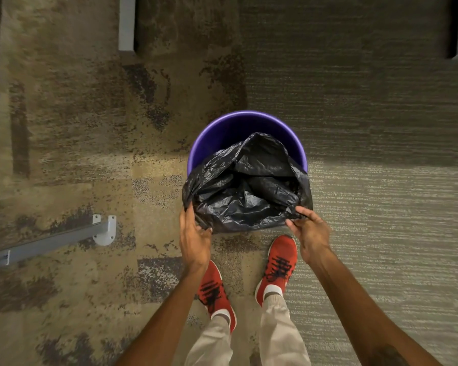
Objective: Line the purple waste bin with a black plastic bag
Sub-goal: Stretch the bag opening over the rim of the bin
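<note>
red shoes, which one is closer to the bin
The right shoe: its toe nearly reaches the purple waste bin, just under the right hand. The left shoe sits farther back.

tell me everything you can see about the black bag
The black plastic bag is thin, glossy and heavily crinkled. Its mouth is open, and its body sags down into the purple waste bin. The near edge is folded over the bin's near rim and hangs outside; the far rim is still bare purple. The left hand holds the bag's left edge, and the right hand pinches its right edge between the fingertips. The bag looks empty.
</note>
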### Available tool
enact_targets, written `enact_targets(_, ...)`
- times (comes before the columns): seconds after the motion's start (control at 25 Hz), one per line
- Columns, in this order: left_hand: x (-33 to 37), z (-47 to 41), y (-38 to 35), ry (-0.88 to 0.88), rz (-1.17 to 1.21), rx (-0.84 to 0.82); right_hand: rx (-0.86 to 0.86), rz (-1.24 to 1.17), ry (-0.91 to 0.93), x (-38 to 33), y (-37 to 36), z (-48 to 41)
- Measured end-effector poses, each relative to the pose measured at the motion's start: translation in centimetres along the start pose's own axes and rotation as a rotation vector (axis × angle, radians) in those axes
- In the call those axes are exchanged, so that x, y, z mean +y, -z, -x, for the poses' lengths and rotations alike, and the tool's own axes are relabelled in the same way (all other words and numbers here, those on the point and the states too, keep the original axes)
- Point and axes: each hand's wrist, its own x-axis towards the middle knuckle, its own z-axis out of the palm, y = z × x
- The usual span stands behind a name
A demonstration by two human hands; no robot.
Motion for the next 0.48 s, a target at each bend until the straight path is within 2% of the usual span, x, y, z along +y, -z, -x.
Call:
enact_targets(0.2,0.4,-2.6,-0.3,-0.040,0.055,0.044,-0.028,-0.033,0.098,-1.0,-0.5,-0.6)
enact_targets(0.48,1.3,-5.7,0.8,-0.041,-0.037,0.058,-0.093,-0.009,0.179,-3.0,-1.2,-1.0)
